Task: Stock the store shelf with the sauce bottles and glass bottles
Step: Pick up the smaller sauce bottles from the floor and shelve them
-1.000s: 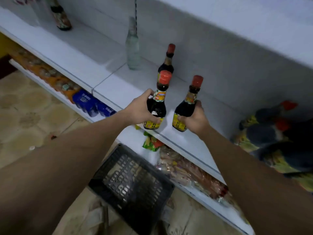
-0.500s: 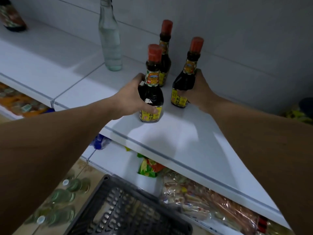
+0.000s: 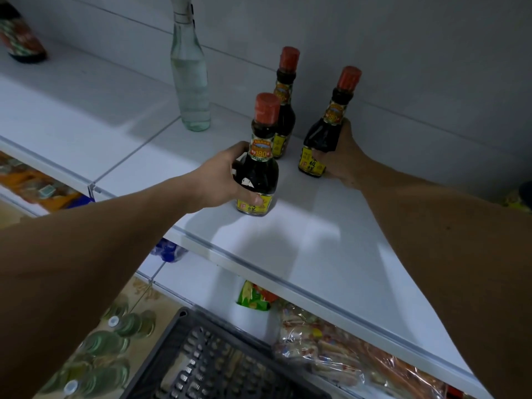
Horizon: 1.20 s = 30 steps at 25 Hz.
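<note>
Far left on white shelf (image 3: 288, 234): dark bottle (image 3: 20, 38), partly cut off. Clear glass bottle (image 3: 190, 76) upright, deeper on shelf, left of sauce group. Left hand (image 3: 221, 177) wrapped around body of front sauce bottle (image 3: 259, 159); bottle upright, base on shelf, nearest front edge. Rear sauce bottle (image 3: 283, 102) upright, free, just behind it. Right sauce bottle (image 3: 328, 125) upright on shelf, gripped low by right hand (image 3: 342, 156) from right side. Below: black basket (image 3: 213, 358), snack packets (image 3: 331, 349) on lower shelf.
</note>
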Tool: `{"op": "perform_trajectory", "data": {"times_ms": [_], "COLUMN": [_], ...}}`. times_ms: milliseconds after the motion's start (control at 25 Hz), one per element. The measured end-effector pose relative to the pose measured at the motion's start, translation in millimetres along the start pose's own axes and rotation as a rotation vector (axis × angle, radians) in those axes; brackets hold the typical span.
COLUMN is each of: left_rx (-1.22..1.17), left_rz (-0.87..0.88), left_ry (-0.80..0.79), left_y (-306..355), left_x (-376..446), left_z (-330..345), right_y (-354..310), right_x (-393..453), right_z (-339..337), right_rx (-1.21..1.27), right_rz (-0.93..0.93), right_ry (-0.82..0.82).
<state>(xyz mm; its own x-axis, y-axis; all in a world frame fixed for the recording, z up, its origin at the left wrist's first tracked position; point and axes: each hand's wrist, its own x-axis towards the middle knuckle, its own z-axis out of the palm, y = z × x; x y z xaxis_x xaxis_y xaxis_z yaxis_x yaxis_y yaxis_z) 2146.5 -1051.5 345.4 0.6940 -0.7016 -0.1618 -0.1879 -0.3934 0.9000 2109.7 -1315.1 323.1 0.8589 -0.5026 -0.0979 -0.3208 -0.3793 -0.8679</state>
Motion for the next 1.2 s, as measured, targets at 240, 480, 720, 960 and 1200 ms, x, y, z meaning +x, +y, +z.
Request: {"op": "perform_trajectory", "data": {"times_ms": [240, 480, 720, 960, 1200], "left_rx": [0.011, -0.062, -0.053, -0.071, -0.087], "left_rz": [0.006, -0.065, -0.003, 0.033, 0.032], "left_ry": [-0.002, 0.015, -0.039, -0.109, -0.056], "left_y": [-3.3, 1.5, 28.0, 58.4, 67.4], "left_x": [-0.4, -5.4, 8.6, 27.1, 26.8], "left_z": [0.1, 20.6, 67.4, 130.3, 160.8], "right_y": [-17.4, 7.1, 3.6, 31.3, 42.1], "right_x": [-19.9, -141.5, -151.8, -134.1, -88.7], "right_z": [17.6, 43.0, 12.6, -29.2, -58.4], "right_rx": [-0.030, -0.017, 0.189, 0.029, -0.103], "right_rz": [0.055, -0.067, -0.121, -0.063, -0.092], "right_ry": [0.171, -0.162, -0.008, 0.243, 0.217]}}
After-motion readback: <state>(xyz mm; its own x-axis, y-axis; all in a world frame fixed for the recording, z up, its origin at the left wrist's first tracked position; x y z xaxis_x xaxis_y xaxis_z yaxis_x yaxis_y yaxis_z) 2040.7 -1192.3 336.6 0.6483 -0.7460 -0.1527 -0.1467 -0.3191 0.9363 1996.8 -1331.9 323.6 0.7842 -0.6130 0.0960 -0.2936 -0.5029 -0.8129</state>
